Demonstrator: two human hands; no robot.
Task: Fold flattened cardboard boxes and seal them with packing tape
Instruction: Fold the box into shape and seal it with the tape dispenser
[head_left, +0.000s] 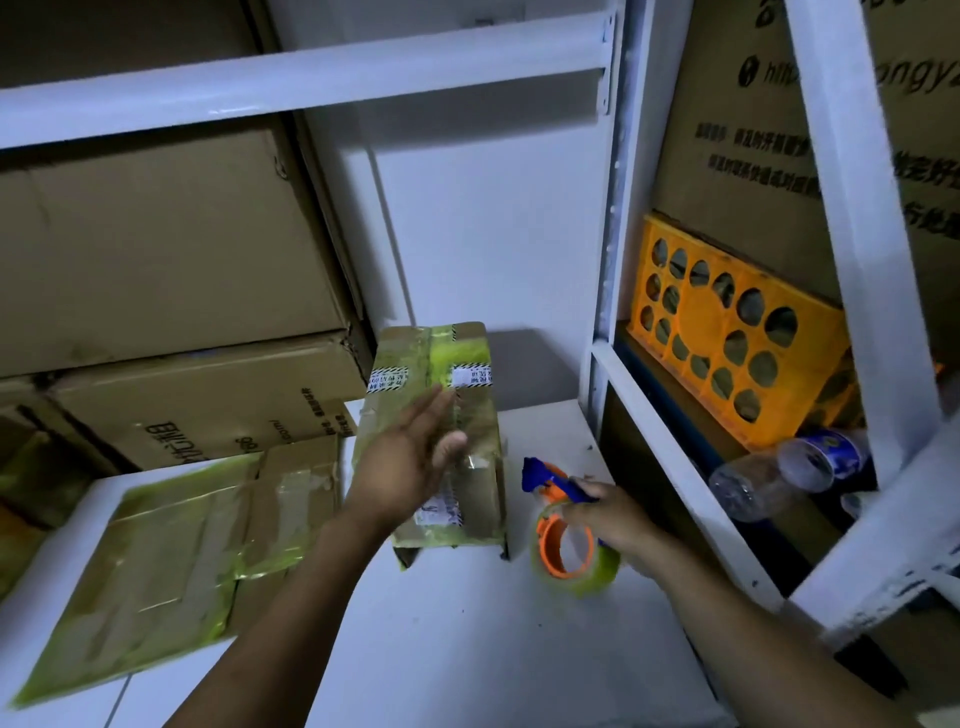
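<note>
A small folded cardboard box (457, 364), wrapped in yellow-green tape with white labels, stands on the white table (457, 649). My left hand (410, 462) lies flat over its top with straight fingers. To the right of the box, my right hand (602, 512) grips the blue handle of a tape dispenser (561, 540), whose orange hub carries a roll of yellowish tape resting on the table. A flattened cardboard box (171, 561), also covered in yellow-green tape, lies on the table at the left.
Large stacked cardboard boxes (171, 270) fill the white shelf behind the table at left. A white shelf frame (675, 457) at right holds an orange plastic crate (727, 338), empty plastic bottles (779, 473) and a big printed carton (748, 156).
</note>
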